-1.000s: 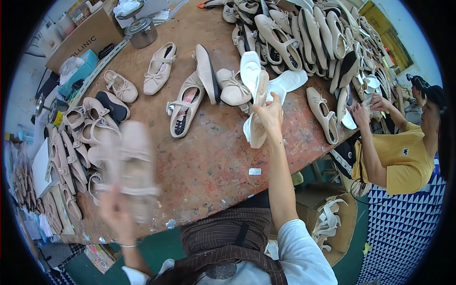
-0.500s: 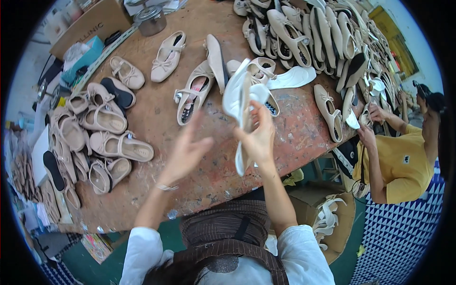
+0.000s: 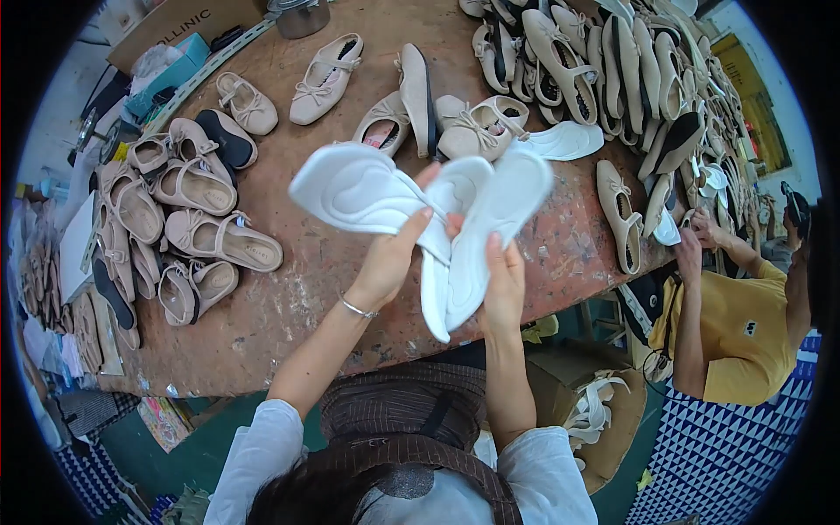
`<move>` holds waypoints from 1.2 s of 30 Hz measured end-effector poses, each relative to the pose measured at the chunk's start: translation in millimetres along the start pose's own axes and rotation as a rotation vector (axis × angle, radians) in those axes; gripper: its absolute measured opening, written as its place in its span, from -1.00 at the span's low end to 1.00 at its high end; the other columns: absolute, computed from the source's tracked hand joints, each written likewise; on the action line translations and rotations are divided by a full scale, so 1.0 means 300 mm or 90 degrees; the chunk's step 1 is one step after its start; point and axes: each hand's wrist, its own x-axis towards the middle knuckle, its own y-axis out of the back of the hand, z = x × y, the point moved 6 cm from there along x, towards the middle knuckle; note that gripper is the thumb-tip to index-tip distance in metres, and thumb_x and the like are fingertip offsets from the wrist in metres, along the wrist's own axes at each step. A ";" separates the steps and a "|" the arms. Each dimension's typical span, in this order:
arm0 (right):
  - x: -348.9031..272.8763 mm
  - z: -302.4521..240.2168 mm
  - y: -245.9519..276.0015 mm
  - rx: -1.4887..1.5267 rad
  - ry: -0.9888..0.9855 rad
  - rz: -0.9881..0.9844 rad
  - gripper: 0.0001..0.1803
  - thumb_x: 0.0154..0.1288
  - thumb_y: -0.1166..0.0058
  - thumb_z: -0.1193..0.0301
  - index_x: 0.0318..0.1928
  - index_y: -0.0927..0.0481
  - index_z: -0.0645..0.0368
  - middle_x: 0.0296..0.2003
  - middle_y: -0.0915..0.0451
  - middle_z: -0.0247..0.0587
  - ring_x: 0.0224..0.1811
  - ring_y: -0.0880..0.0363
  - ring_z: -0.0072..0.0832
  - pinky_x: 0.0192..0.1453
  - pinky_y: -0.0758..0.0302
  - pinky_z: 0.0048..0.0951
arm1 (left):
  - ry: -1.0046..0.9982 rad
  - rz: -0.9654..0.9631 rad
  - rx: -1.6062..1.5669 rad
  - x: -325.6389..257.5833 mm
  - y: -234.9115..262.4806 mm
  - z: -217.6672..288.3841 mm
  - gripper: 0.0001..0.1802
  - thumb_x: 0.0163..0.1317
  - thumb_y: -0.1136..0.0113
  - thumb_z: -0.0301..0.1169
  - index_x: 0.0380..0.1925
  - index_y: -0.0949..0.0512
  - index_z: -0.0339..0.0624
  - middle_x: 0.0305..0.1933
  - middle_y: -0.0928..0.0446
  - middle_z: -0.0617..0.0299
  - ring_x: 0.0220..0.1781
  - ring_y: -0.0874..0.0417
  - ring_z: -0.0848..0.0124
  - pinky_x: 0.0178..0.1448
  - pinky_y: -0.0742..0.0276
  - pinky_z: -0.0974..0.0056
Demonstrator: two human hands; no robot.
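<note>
Both my hands hold white padded insoles, fanned out above the near part of the workbench. My left hand [image 3: 395, 258] is closed on one insole [image 3: 350, 188] that slants to the upper left. My right hand [image 3: 502, 284] grips another insole [image 3: 477, 249] with the thumb on its face. A third white insole [image 3: 462, 179] shows between them, and the lower ends overlap. Just beyond lie beige bow-trimmed shoes: one on its side [image 3: 418, 96], one upright [image 3: 486, 127], and one partly hidden behind the insoles [image 3: 385, 122]. A loose white insole [image 3: 566, 140] rests right of them.
Beige shoes stand in a cluster [image 3: 188, 219] on the left and a large heap [image 3: 612, 70] at the far right. A single shoe [image 3: 619, 214] sits near the right edge. A co-worker in a yellow shirt [image 3: 731, 324] handles a shoe there. Below stands a carton of white pieces [image 3: 604, 429].
My left hand has come in from the left and taken hold of an insole. The stack my right hand held upright is now spread apart, faces showing.
</note>
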 end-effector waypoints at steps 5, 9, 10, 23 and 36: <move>0.029 -0.115 0.279 0.144 0.149 0.147 -0.40 0.54 0.21 0.05 0.21 -0.41 0.39 0.11 -0.55 0.04 0.09 -0.60 -0.24 0.21 -0.57 -0.16 | -0.080 -0.025 -0.003 0.185 -0.005 0.047 -0.38 0.51 0.07 -0.46 0.52 -0.08 -0.28 0.46 -0.28 0.13 0.41 -0.34 0.41 0.49 -0.21 0.31; -0.057 -0.206 0.537 0.267 0.191 0.268 -0.41 0.51 0.16 0.28 0.43 -0.22 0.32 0.38 -0.33 0.13 0.53 -0.17 -0.09 0.59 -0.11 -0.02 | -0.029 -0.047 0.369 0.408 -0.038 0.044 -0.25 0.21 -0.43 -0.05 0.17 -0.43 -0.44 0.01 -0.64 0.10 0.03 -0.64 0.34 0.14 -0.53 0.26; -0.076 -0.216 0.535 0.246 0.195 0.278 -0.36 0.50 0.15 0.32 0.49 -0.12 0.27 0.42 -0.27 0.13 0.54 -0.13 -0.08 0.61 -0.07 -0.03 | -0.087 0.034 0.476 0.408 -0.010 0.078 -0.28 0.16 -0.46 -0.05 0.11 -0.48 -0.42 -0.01 -0.66 0.07 0.02 -0.67 0.31 0.11 -0.54 0.26; -0.140 -0.074 0.479 0.237 0.052 0.134 -0.34 0.59 0.22 0.04 0.39 -0.21 0.34 0.18 -0.46 0.04 0.17 -0.51 -0.18 0.34 -0.45 -0.15 | -0.208 0.402 0.860 0.207 0.597 0.026 -0.67 0.24 -0.26 -0.41 0.03 -0.63 -0.13 -0.01 -0.55 0.03 -0.10 -0.66 0.00 -0.01 -0.57 0.06; -0.252 -0.002 -0.008 -0.787 0.295 -0.208 -0.59 0.39 -0.08 0.32 0.18 -0.63 0.17 0.13 -0.53 -0.01 0.03 -0.47 -0.22 0.19 -0.39 -0.19 | -0.098 -0.076 0.820 -0.449 0.483 0.051 -0.63 0.17 -0.29 -0.44 0.02 -0.69 -0.04 -0.10 -0.60 0.17 -0.19 -0.67 0.18 -0.09 -0.61 0.20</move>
